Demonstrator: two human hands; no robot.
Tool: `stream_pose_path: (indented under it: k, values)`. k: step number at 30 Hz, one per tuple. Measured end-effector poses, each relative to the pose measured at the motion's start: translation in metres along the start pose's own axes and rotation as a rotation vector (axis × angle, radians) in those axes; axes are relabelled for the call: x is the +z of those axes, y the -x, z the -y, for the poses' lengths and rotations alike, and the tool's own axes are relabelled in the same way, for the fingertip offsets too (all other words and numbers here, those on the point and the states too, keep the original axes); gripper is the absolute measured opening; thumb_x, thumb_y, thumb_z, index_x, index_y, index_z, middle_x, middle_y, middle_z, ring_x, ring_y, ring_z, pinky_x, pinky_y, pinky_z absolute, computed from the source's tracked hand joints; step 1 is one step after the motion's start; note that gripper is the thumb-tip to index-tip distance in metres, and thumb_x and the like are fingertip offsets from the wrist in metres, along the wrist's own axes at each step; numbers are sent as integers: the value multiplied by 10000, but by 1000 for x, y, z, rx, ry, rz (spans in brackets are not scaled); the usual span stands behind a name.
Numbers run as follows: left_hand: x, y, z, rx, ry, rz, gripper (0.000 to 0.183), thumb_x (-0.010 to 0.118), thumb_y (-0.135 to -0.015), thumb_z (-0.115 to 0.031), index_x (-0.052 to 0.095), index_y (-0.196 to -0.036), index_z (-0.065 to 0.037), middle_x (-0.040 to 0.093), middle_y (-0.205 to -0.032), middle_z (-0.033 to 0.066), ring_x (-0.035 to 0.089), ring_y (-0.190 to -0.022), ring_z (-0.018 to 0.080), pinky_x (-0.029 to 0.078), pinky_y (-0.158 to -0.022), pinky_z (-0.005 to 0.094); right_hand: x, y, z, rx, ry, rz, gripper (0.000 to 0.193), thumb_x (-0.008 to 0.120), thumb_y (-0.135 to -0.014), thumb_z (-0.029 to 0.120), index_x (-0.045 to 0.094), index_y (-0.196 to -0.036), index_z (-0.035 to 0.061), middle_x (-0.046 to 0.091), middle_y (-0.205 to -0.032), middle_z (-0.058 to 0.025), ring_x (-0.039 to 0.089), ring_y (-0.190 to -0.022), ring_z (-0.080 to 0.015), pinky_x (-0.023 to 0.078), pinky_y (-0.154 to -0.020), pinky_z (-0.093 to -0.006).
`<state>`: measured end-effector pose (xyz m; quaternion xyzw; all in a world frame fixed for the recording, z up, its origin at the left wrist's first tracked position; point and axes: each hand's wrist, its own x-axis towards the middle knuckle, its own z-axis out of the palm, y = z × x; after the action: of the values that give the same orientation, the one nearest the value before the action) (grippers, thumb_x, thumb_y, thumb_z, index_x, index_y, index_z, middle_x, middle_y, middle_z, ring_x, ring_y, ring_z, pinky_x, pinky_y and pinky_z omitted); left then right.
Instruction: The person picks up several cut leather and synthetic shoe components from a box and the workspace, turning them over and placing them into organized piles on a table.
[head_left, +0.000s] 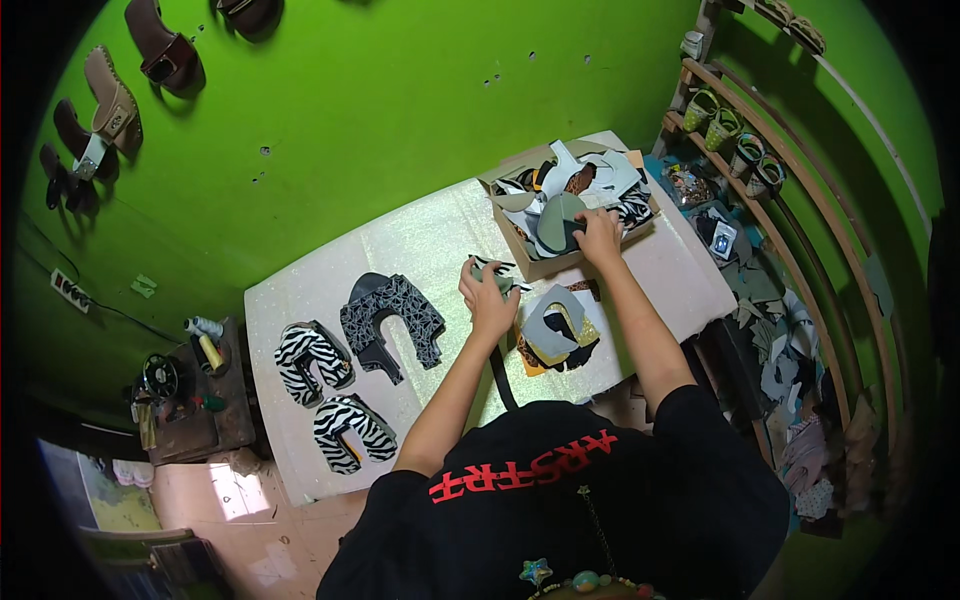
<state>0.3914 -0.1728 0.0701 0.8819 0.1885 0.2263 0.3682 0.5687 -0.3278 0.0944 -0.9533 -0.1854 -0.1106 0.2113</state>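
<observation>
A cardboard box (540,266) full of cut fabric and leather pieces stands at the far right of the table. My right hand (598,237) is over its near side, with the fingers closed on an olive-green cut piece (558,222) that has a rounded edge. Lower and to the left, my left hand (487,298) curls around a few small cut pieces (492,270), partly hidden by the fingers; greenish, black and white edges show. Just right of that hand lies a loose pile of cut pieces (546,322), with a grey U-shaped one on top.
Zebra-patterned U-shaped stacks (312,358) and a dark patterned stack (392,318) lie on the pale table (290,300). A sewing machine (160,376) stands at the left. Sandals (112,105) hang on the green wall. A wooden rack (790,195) with small shoes lines the right side.
</observation>
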Motion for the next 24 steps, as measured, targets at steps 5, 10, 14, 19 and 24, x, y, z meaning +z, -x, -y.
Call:
stream_pose_path:
  k: [5,10,14,19,24]
  values:
    - [-6,-2,6,-32,-36,-21,526,684,-691,-164,467,-1166,-98,191,-1326,217,195,-1218,415,256,-979,499,-2,-21,-6,-40,-249,-58,192,678,-718,131,630,-901,102,562,-920,-105,560,-887,-301,427,-766,-438]
    - [-14,-3,5,-59,16,-32,452,680,-706,-205,524,-1115,-93,273,-1272,218,216,-1200,412,243,-985,482,-17,-20,17,-66,-438,-409,155,633,-759,86,626,-911,63,540,-867,-125,547,-793,-322,437,-719,-418]
    - [-20,-7,7,6,134,27,301,634,-783,-212,581,-1033,-53,494,-1070,187,410,-1073,316,321,-930,415,12,-4,45,112,-939,-271,131,632,-772,83,604,-884,21,544,-687,-49,525,-614,-165,438,-577,-312]
    - [-34,-6,15,-266,583,157,258,525,-913,-255,573,-990,-14,629,-880,63,594,-742,122,448,-616,232,51,60,117,99,-1044,142,210,672,-753,157,562,-794,-17,613,-682,-71,556,-622,-115,449,-578,-269]
    - [-74,8,41,-325,766,-32,163,549,-896,-166,539,-973,-23,631,-907,62,613,-719,123,451,-596,222,53,71,155,33,-1157,399,248,692,-743,196,625,-762,-42,630,-672,-95,577,-612,-133,453,-577,-279]
